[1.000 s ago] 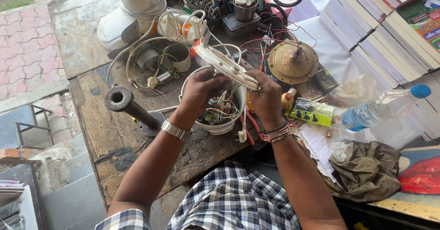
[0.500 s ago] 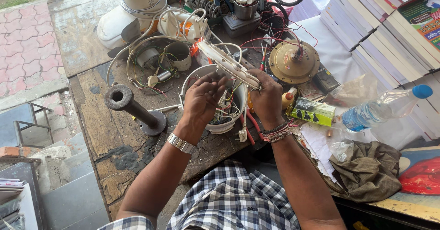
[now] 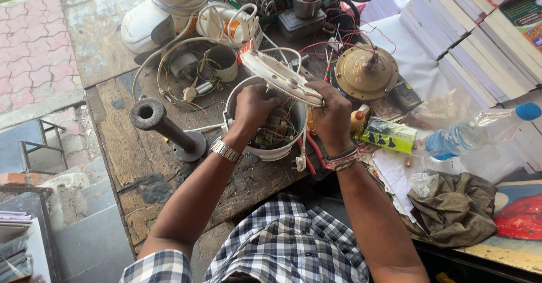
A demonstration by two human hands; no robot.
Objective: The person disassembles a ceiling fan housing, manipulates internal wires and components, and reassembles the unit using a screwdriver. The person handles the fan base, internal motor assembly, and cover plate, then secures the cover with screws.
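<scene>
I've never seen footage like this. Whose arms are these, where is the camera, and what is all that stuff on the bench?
The camera sits on a person's head and looks down, so the two bare arms are that person's own. The left hand reaches into a round white casing full of wires and a small circuit board. The right hand grips a flat white oblong cover, tilted above the casing. They work at a worn wooden bench. On it lie a dark metal pipe stand, a round brass-coloured motor part, a plastic water bottle, a brown rag and stacked books.
</scene>
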